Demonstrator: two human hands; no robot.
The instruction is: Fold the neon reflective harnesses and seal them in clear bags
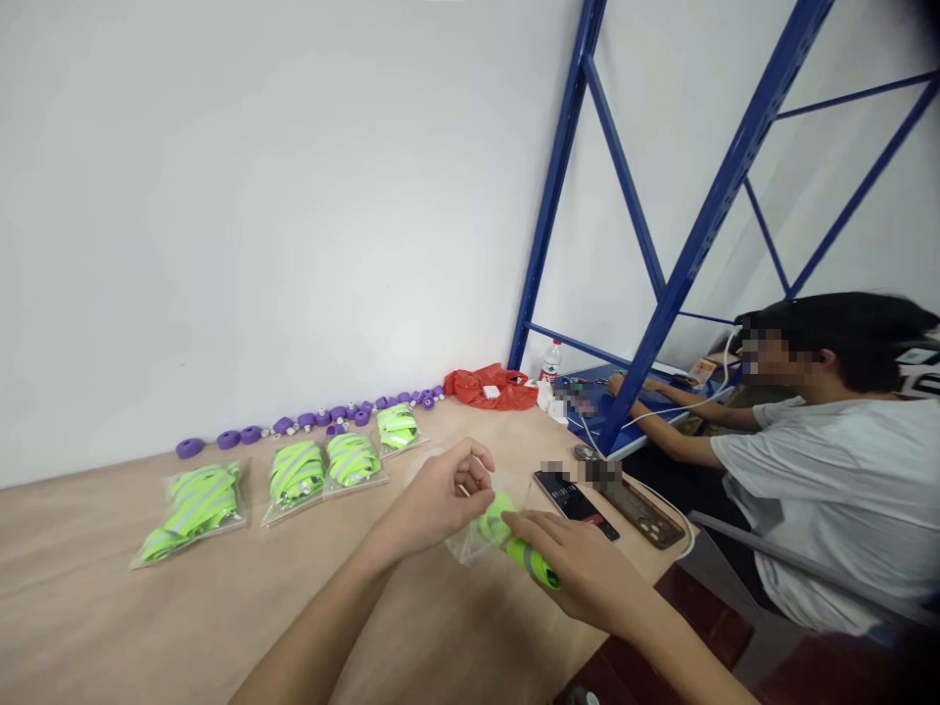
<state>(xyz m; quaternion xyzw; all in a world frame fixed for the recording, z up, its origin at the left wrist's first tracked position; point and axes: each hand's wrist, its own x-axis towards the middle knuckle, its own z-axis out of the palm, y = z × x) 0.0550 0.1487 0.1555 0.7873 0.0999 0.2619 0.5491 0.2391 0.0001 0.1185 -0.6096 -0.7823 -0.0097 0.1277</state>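
Observation:
Over the table's right part, my left hand [447, 494] has curled fingers, with thumb and fingertips closed at the edge of a clear plastic bag [464, 546]. My right hand [580, 563] wraps over a rolled neon-green reflective strap [535, 562] with grey stripes. One end of this roll lies in the bag's mouth, while its near end sticks out below my right fingers. Part of the bag is hidden behind both hands. Further left lie packed clear bags of the same green strap, among them a bag [195, 504] at far left and a bag [397, 426] near the wall.
Several purple rolls [229, 440] line the wall edge of the brown table [308, 597]. A red plastic bag [492, 387] lies at the back. Right of my hands are a phone [577, 504] and a phone case [646, 514]. Beyond the blue rack [680, 284] sits a person [844, 470].

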